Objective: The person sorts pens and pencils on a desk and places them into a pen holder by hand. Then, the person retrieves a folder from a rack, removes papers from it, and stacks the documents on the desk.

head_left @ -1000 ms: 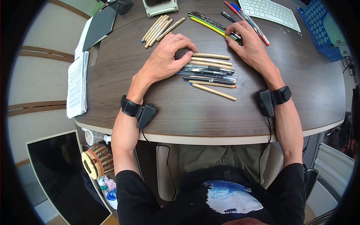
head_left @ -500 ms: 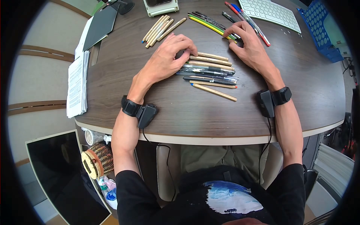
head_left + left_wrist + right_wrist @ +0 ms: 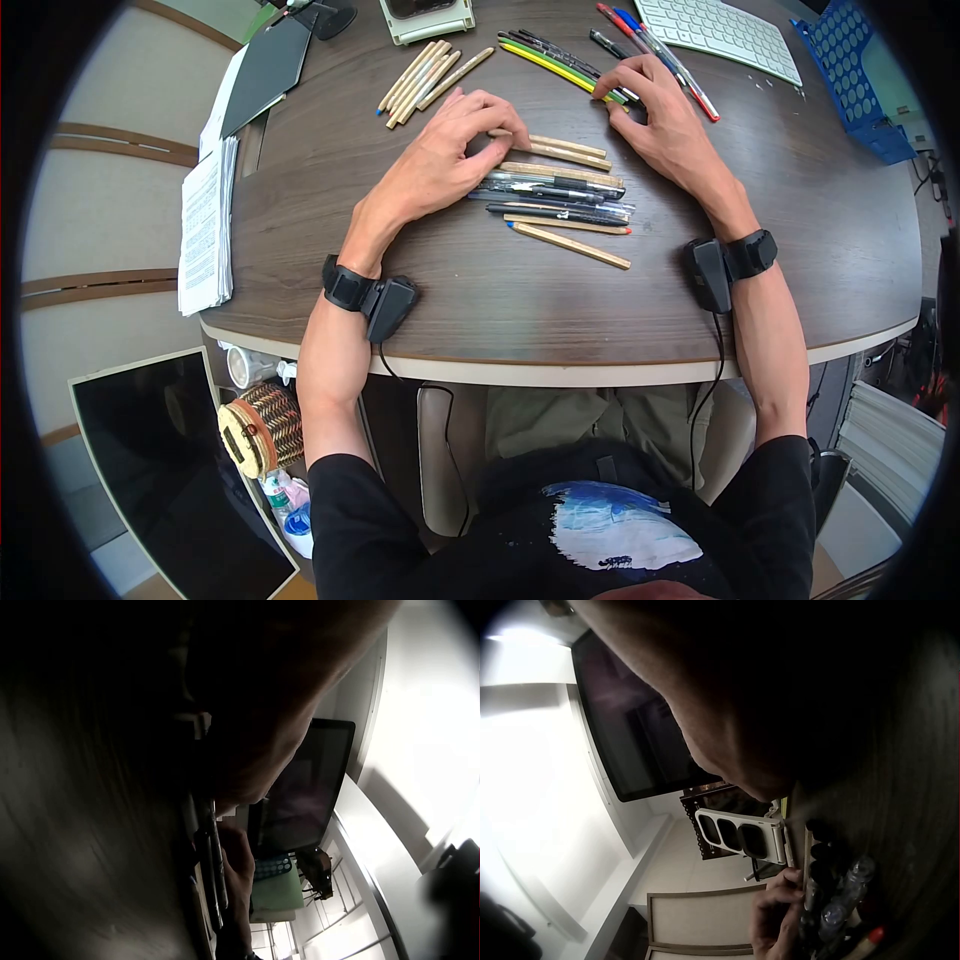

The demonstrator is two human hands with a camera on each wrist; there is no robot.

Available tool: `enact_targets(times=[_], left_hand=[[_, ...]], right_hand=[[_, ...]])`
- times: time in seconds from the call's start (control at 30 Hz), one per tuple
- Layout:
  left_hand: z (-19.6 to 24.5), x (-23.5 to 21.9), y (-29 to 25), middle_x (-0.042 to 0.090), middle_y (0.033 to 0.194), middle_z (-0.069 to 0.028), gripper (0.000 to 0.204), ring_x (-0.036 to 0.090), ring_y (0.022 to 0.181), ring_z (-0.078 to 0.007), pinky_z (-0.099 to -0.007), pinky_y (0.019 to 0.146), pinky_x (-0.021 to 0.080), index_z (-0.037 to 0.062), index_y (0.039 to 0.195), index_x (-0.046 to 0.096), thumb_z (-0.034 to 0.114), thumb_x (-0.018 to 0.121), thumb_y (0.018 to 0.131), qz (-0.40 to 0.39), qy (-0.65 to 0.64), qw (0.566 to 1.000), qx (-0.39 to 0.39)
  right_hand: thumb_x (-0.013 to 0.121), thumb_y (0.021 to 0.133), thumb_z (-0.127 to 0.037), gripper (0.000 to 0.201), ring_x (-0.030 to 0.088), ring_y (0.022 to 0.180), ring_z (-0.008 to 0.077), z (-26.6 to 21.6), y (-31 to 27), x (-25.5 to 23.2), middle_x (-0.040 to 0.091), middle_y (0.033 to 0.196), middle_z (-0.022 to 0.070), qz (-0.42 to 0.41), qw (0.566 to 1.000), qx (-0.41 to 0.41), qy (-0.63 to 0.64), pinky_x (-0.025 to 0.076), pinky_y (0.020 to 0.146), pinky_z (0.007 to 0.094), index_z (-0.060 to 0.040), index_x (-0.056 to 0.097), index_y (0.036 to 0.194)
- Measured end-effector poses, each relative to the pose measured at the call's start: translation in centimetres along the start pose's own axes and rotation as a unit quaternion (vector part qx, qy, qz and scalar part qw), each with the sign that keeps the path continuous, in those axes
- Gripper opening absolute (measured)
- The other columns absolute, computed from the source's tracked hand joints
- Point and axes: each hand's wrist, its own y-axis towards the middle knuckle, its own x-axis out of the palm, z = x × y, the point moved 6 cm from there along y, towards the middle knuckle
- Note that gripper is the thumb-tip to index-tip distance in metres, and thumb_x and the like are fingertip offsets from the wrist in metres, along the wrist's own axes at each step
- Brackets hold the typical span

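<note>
My left hand [image 3: 455,145] pinches the left part of two wooden pencils [image 3: 575,147] between thumb and fingers. Just below them lie another wooden pencil [image 3: 565,175], several black and clear pens [image 3: 560,193], and two more wooden pencils, the lowest one [image 3: 570,246] blue-tipped. My right hand [image 3: 668,125] has its thumb and fingertips around the right end of a yellow pencil [image 3: 548,68], beside a green pencil [image 3: 545,56] and dark pencils [image 3: 560,50]. Both wrist views are dark; the right one shows my left hand [image 3: 776,915] at the pencils' ends.
Several wooden pencils [image 3: 420,80] lie at the upper left. Red and blue pens [image 3: 665,55] lie beyond my right hand, near a white keyboard [image 3: 720,35] and a blue holder [image 3: 855,80]. A paper stack [image 3: 208,230] lies at the left edge, a phone stand [image 3: 428,25] at the back.
The two upper wooden pencils have shifted up and left, away from the one below. The yellow pencil has moved slightly up and left at my right fingers.
</note>
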Motion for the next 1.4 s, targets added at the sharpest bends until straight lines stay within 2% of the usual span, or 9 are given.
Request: enact_targets(times=[0.03,0.2,0.33,0.43,0.73,0.9,1.0,1.23,1.4], left_hand=[[-0.2,0.1,0.0,0.07,0.119,-0.0039,0.01,0.063,0.123,-0.0233,-0.0445,0.116,0.046,0.0074,0.11,0.074,0.011,0.07,0.102,-0.001,-0.001,1.0,0.0],[0.5,0.0,-0.1,0.07,0.121,-0.0024,0.01,0.061,0.127,-0.0228,-0.0526,0.129,0.028,0.0106,0.11,0.075,0.016,0.072,0.102,0.001,0.019,1.0,0.015],[0.7,0.1,-0.1,0.069,0.122,-0.0019,0.012,0.06,0.129,-0.0227,-0.0515,0.129,0.029,0.0111,0.111,0.076,0.016,0.073,0.101,-0.011,0.015,0.999,0.026],[0.3,0.1,-0.1,0.068,0.124,-0.0021,0.01,0.059,0.131,-0.0222,-0.0518,0.13,0.027,0.0112,0.11,0.076,0.014,0.072,0.101,-0.016,0.008,1.0,-0.007],[0.5,0.4,-0.2,0.066,0.127,-0.0006,0.017,0.059,0.128,-0.0205,-0.0509,0.132,0.02,0.0151,0.109,0.083,0.011,0.068,0.103,-0.028,-0.002,0.999,0.037],[0.8,0.2,-0.1,0.065,0.13,-0.002,0.016,0.055,0.13,-0.0211,-0.0426,0.12,0.039,0.0142,0.112,0.083,0.016,0.071,0.102,-0.023,0.003,1.0,0.008],[0.8,0.3,-0.1,0.064,0.131,-0.0026,0.017,0.054,0.129,-0.0215,-0.0398,0.113,0.044,0.0135,0.114,0.083,0.016,0.071,0.101,-0.016,0.017,1.0,0.009],[0.5,0.4,0.0,0.064,0.132,-0.0028,0.019,0.055,0.13,-0.0221,-0.0397,0.115,0.044,0.013,0.117,0.082,0.013,0.07,0.102,-0.023,0.014,1.0,0.011],[0.2,0.4,-0.1,0.063,0.135,-0.0038,0.019,0.055,0.135,-0.024,-0.0411,0.112,0.049,0.0127,0.119,0.081,0.015,0.07,0.104,0.004,0.011,1.0,0.004]], right_hand=[[0.071,0.097,-0.01,0.019,0.061,0.115,0.0288,0.0,0.0,-0.1,0.062,0.122,0.0121,0.001,1.0,0.003,0.003,0.052,0.099,0.0421,-0.0074,0.075,0.114],[0.071,0.097,-0.011,0.019,0.062,0.114,0.0287,0.1,0.0,0.0,0.062,0.123,0.0123,0.001,1.0,0.003,-0.001,0.052,0.099,0.0416,-0.0074,0.075,0.115],[0.071,0.097,-0.011,0.019,0.062,0.114,0.028,0.0,-0.2,-0.1,0.062,0.123,0.012,0.001,1.0,0.006,0.0,0.052,0.099,0.0419,-0.0074,0.075,0.115],[0.07,0.097,-0.012,0.019,0.062,0.113,0.0278,0.1,-0.1,-0.1,0.062,0.122,0.0117,0.001,1.0,0.003,0.0,0.052,0.098,0.0418,-0.0076,0.075,0.115],[0.071,0.097,-0.011,0.018,0.062,0.112,0.0272,0.1,-0.2,0.0,0.062,0.122,0.0112,0.002,1.0,0.007,-0.003,0.052,0.097,0.041,-0.0076,0.076,0.114],[0.071,0.097,-0.011,0.018,0.061,0.114,0.0278,0.1,-0.1,0.0,0.062,0.122,0.0112,-0.001,1.0,0.006,-0.002,0.052,0.098,0.0413,-0.0077,0.076,0.114],[0.071,0.097,-0.011,0.018,0.061,0.114,0.0278,0.2,-0.2,0.0,0.062,0.121,0.0111,0.003,1.0,0.0,0.004,0.051,0.098,0.0412,-0.0078,0.076,0.114],[0.071,0.097,-0.011,0.019,0.061,0.113,0.0274,0.0,-0.3,-0.1,0.063,0.122,0.011,0.001,1.0,0.006,0.001,0.052,0.097,0.0409,-0.0071,0.076,0.115],[0.071,0.097,-0.013,0.019,0.061,0.112,0.0266,0.3,-0.2,0.0,0.063,0.121,0.0107,0.001,1.0,-0.001,0.002,0.051,0.096,0.041,-0.0071,0.076,0.114]])
